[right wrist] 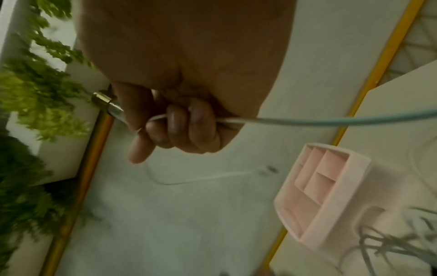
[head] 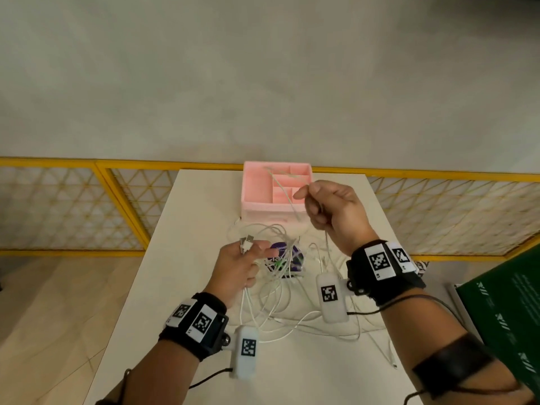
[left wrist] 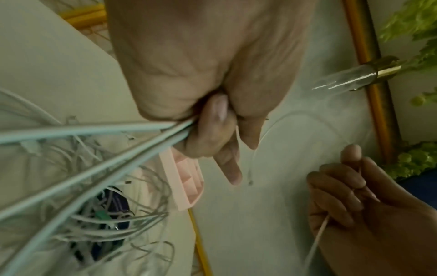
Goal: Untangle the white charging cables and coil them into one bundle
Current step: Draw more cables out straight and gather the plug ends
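Several white cables are lying tangled on the table; some are being gripped by the left hand, and one strand, seemingly free-ended, is being pinched aloft by the right hand near the pink organizer.

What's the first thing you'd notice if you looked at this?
A big messy tangle of white cables sprawls across the middle of the table. The left hand grips several cable ends above it, while the right hand lifts one strand high. Behind them sits a pink divided tray.
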A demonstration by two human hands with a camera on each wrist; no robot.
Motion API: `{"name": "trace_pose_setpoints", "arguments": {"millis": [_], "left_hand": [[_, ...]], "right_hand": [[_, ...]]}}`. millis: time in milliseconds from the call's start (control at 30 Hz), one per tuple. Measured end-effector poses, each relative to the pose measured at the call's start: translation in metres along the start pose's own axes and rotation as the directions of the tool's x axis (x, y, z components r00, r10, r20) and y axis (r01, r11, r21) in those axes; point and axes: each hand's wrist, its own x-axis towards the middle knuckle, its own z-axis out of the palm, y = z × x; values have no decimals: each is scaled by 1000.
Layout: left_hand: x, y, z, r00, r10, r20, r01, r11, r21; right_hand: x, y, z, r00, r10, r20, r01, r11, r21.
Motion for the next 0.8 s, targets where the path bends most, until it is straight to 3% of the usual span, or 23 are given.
{"name": "trace_pose_setpoints", "arguments": {"millis": [100, 167, 333, 433, 500, 567, 600, 667, 800], "left_hand": [[6, 13, 13, 999, -47, 13, 48, 987, -156], [9, 22, 18, 998, -45, 32, 53, 957, -284], [12, 33, 15, 999, -28, 45, 42, 928, -371], [11, 30, 16, 998, -46, 41, 58, 935, -349], [9, 23, 17, 998, -58, 31, 64, 957, -284], [7, 16, 15, 998, -65, 6, 65, 973, -224], [6, 13, 13, 998, -61, -15, 57, 977, -205], [5, 8, 7, 996, -49, -72, 34, 980, -195], [4, 7, -7, 986, -60, -153, 19, 966, -259]], "right_hand": [[-18, 14, 9, 986, 74, 148, -53, 989, -138], [-29, 31, 10, 977, 135, 168, -85, 957, -276], [-44, 73, 0, 975, 207, -76, -220, 931, -292], [-46, 87, -4, 963, 243, -115, -264, 935, -237], [-43, 88, -9, 966, 205, -156, -236, 948, -215], [-36, 83, -22, 951, 110, -291, -161, 974, -159], [-32, 77, -33, 916, 63, -397, -121, 985, -122], [-25, 64, -64, 796, 5, -605, -54, 997, -62], [-27, 46, -142, 483, 34, -875, -86, 996, -8]]}}
